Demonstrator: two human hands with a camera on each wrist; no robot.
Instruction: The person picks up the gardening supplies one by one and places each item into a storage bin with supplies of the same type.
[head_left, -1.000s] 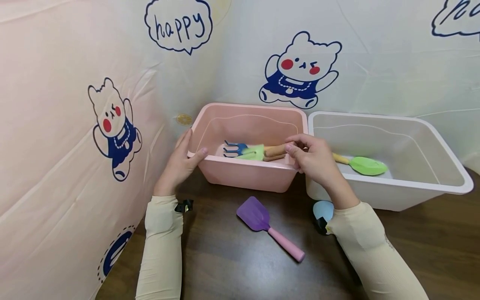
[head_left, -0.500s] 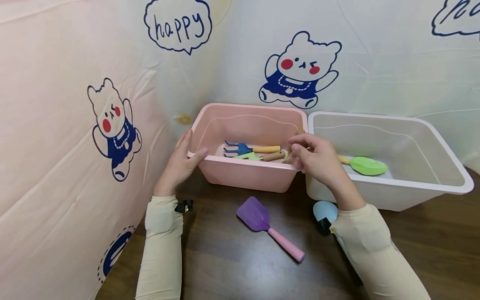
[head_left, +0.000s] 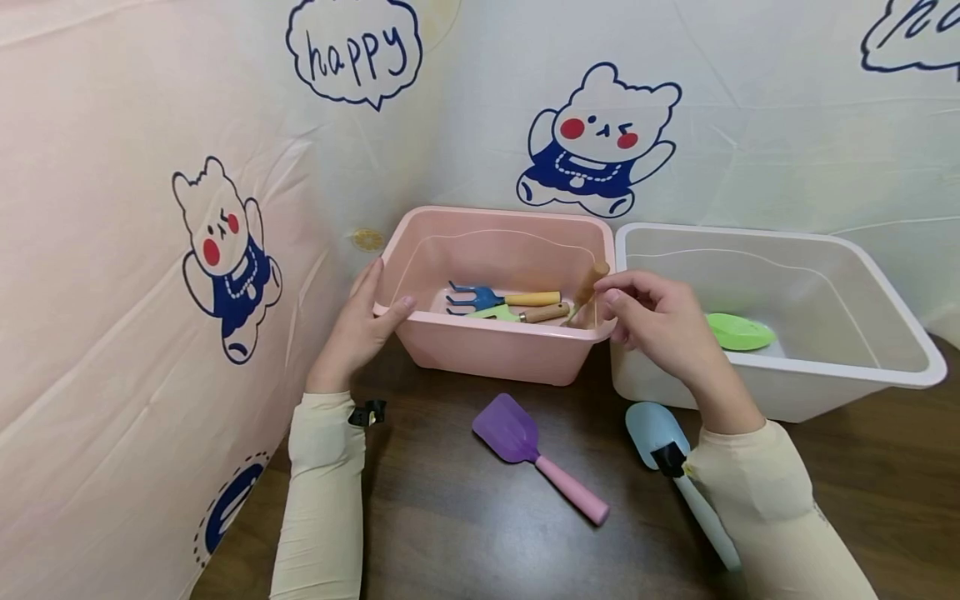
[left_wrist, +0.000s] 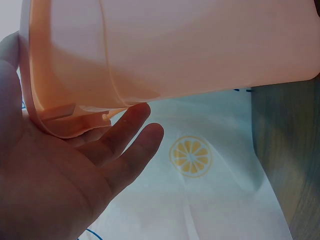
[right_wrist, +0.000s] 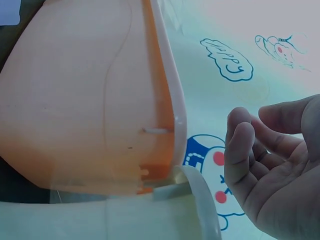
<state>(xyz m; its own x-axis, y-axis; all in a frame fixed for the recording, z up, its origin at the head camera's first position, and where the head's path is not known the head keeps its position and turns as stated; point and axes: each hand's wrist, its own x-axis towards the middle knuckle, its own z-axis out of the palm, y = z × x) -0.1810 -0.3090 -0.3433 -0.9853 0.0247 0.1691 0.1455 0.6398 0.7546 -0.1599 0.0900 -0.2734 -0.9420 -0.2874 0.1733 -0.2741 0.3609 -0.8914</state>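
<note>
My left hand (head_left: pixel 365 329) grips the left front corner of the pink bin (head_left: pixel 495 346), with the rim between thumb and fingers. Inside lie a blue hand rake (head_left: pixel 480 297) with a yellow handle and a light green tool (head_left: pixel 501 312) with a wooden handle. Another tool with a wooden handle (head_left: pixel 591 282) leans against the bin's right end; its head is mostly hidden. My right hand (head_left: pixel 663 325) hovers just right of that end. Its fingers are loosely bent, and the right wrist view shows a gap between thumb and fingertips (right_wrist: pixel 241 132), nothing held.
Beside the pink bin stands a white bin (head_left: pixel 817 371) with a green trowel (head_left: pixel 738 332) in it, partly behind my right hand. On the dark table (head_left: pixel 435 500) lie a purple shovel (head_left: pixel 510 429) with a pink handle and a light blue trowel (head_left: pixel 705 508), partly under my right forearm.
My right hand has let go of the wooden-handled tool, which now leans at the pink bin's right end. The hand has moved right. My left hand has stayed on the rim.
</note>
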